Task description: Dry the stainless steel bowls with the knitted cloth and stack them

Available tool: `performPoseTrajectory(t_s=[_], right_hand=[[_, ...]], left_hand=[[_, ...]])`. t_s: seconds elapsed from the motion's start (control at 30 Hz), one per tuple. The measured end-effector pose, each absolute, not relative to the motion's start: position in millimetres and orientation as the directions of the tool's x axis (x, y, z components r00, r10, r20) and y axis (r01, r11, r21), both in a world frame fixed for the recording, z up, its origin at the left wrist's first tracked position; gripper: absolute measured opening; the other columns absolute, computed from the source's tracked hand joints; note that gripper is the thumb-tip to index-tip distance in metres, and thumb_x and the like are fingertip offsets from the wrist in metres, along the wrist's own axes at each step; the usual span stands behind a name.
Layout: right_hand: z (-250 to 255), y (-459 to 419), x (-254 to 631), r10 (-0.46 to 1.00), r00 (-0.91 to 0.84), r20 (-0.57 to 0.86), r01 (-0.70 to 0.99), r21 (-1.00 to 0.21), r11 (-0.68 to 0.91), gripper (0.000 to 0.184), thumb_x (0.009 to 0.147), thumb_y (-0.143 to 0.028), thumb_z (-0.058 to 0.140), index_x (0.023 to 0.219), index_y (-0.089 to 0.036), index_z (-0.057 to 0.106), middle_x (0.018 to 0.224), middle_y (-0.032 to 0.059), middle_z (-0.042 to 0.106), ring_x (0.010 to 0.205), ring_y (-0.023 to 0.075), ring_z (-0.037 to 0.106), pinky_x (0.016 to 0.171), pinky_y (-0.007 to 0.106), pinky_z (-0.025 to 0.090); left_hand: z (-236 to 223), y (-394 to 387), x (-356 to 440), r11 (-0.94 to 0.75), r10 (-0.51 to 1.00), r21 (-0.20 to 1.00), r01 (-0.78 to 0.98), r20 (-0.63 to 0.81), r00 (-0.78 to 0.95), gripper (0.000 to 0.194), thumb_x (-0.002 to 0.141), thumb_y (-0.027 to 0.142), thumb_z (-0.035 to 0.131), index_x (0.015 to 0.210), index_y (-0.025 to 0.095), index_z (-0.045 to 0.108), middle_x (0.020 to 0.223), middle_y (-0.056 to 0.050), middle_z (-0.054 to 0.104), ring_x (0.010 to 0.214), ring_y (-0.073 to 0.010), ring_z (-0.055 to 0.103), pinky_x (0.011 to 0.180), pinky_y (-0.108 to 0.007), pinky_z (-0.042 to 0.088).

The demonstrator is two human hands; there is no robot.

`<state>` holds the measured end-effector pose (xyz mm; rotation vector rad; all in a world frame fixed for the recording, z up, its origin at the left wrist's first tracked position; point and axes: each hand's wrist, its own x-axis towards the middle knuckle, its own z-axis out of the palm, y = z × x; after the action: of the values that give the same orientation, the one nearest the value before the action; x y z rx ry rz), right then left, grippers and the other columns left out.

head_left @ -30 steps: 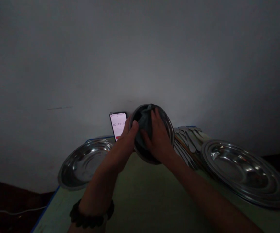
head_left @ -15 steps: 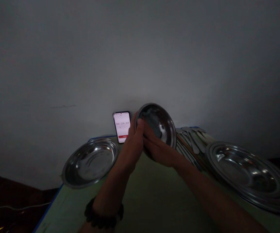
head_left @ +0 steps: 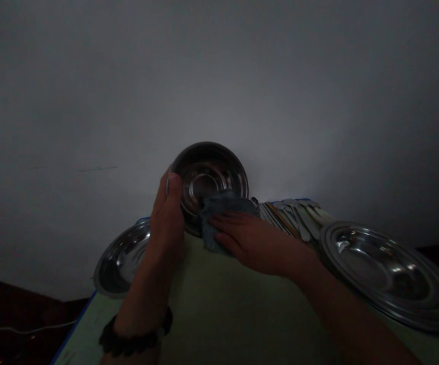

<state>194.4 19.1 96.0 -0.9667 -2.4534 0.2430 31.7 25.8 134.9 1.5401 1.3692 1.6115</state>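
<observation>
A shiny metal bowl (head_left: 204, 182) is tilted up above the table, its inside facing me. My left hand (head_left: 168, 218) grips its left rim, thumb over the edge and fingers behind. Against the bowl's lower right inside, my right hand (head_left: 242, 235) presses a grey-blue cloth (head_left: 215, 243) with its fingers held together over it. Part of the cloth hangs below the rim. A dark beaded bracelet circles my left wrist.
At left a wide metal bowl (head_left: 118, 268) stands on the green table (head_left: 219, 314), partly behind my left arm. Several spoons and sticks (head_left: 291, 218) lie at the back right, beside stacked metal plates (head_left: 386, 274). A plain wall (head_left: 219, 76) rises behind.
The bowl has moved left and turned to face me more fully, now covering the phone. My left hand went left with it. My right hand and the cloth shifted to its lower right.
</observation>
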Motion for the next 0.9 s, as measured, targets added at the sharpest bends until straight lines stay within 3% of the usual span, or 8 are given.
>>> performPoseTrajectory(t_s=[0.07, 0.17, 0.27, 0.4, 0.53, 0.67, 0.8, 0.9], right_hand=[[92, 23, 198, 0.720, -0.558, 0.413, 0.704, -0.223, 0.674, 0.047, 0.096, -0.035, 0.036, 0.134, -0.012, 0.051, 0.141, 0.0124, 0.048, 0.135, 0.0315, 0.037, 0.111, 0.055, 0.030], [86, 33, 204, 0.753, -0.450, 0.480, 0.803, -0.151, 0.577, 0.053, 0.096, -0.040, 0.034, 0.137, -0.009, 0.046, 0.148, 0.0130, 0.037, 0.141, 0.0322, 0.025, 0.113, 0.058, 0.020], [80, 41, 204, 0.761, -0.411, 0.502, 0.820, -0.162, 0.549, 0.058, 0.096, -0.042, 0.035, 0.141, -0.005, 0.039, 0.151, 0.0148, 0.031, 0.143, 0.0317, 0.017, 0.115, 0.056, 0.015], [74, 37, 191, 0.727, -0.532, 0.434, 0.697, -0.262, 0.667, 0.058, 0.097, -0.043, 0.029, 0.143, -0.007, 0.035, 0.152, 0.0135, 0.029, 0.144, 0.0297, 0.014, 0.115, 0.055, 0.016], [80, 22, 173, 0.622, -0.632, 0.461, 0.500, -0.371, 0.783, 0.055, 0.098, -0.038, 0.028, 0.143, -0.007, 0.034, 0.150, 0.0127, 0.035, 0.141, 0.0209, 0.026, 0.116, 0.043, 0.024], [90, 13, 164, 0.584, -0.557, 0.591, 0.505, -0.317, 0.803, 0.049, 0.096, -0.033, 0.037, 0.138, -0.009, 0.041, 0.140, 0.0133, 0.050, 0.128, 0.0218, 0.047, 0.105, 0.040, 0.039], [93, 19, 169, 0.559, -0.520, 0.646, 0.588, -0.205, 0.783, 0.035, 0.095, -0.026, 0.038, 0.122, -0.013, 0.057, 0.119, 0.0132, 0.066, 0.104, 0.0230, 0.062, 0.089, 0.039, 0.046], [102, 24, 188, 0.581, -0.485, 0.654, 0.575, -0.262, 0.775, 0.028, 0.094, -0.026, 0.042, 0.107, -0.016, 0.064, 0.096, 0.0095, 0.072, 0.081, 0.0199, 0.065, 0.075, 0.034, 0.047]], left_hand=[[138, 22, 31, -0.346, 0.859, 0.873, 0.344, 0.442, -0.257, 0.048, 0.095, 0.053, 0.030, 0.133, 0.030, 0.048, 0.138, 0.000, 0.052, 0.129, -0.0228, 0.042, 0.112, -0.037, 0.029], [142, 17, 34, -0.352, 0.845, 0.849, 0.395, 0.469, -0.256, 0.046, 0.096, 0.051, 0.030, 0.132, 0.031, 0.049, 0.136, 0.002, 0.054, 0.127, -0.0204, 0.046, 0.109, -0.033, 0.033], [143, 16, 40, -0.385, 0.851, 0.851, 0.356, 0.477, -0.220, 0.045, 0.096, 0.049, 0.031, 0.131, 0.029, 0.051, 0.135, 0.001, 0.055, 0.126, -0.0196, 0.048, 0.107, -0.031, 0.036], [141, 20, 42, -0.434, 0.824, 0.855, 0.283, 0.504, -0.259, 0.043, 0.096, 0.046, 0.037, 0.132, 0.026, 0.049, 0.137, 0.000, 0.054, 0.127, -0.0189, 0.048, 0.106, -0.030, 0.038], [136, 21, 42, -0.383, 0.819, 0.891, 0.244, 0.450, -0.356, 0.046, 0.093, 0.051, 0.040, 0.132, 0.028, 0.050, 0.135, 0.000, 0.056, 0.127, -0.0210, 0.048, 0.106, -0.030, 0.038], [132, 23, 43, -0.176, 0.851, 0.969, 0.174, 0.239, -0.468, 0.062, 0.084, 0.069, 0.040, 0.129, 0.027, 0.053, 0.119, -0.005, 0.064, 0.117, -0.0284, 0.055, 0.100, -0.041, 0.044], [130, 29, 42, -0.174, 0.940, 0.984, -0.034, 0.156, -0.303, 0.065, 0.084, 0.067, 0.040, 0.134, 0.026, 0.044, 0.120, -0.008, 0.062, 0.108, -0.0252, 0.060, 0.090, -0.038, 0.050], [128, 31, 43, -0.223, 0.966, 0.975, 0.006, 0.222, -0.133, 0.063, 0.088, 0.061, 0.041, 0.141, 0.027, 0.032, 0.131, -0.010, 0.055, 0.115, -0.0256, 0.056, 0.088, -0.037, 0.051]])
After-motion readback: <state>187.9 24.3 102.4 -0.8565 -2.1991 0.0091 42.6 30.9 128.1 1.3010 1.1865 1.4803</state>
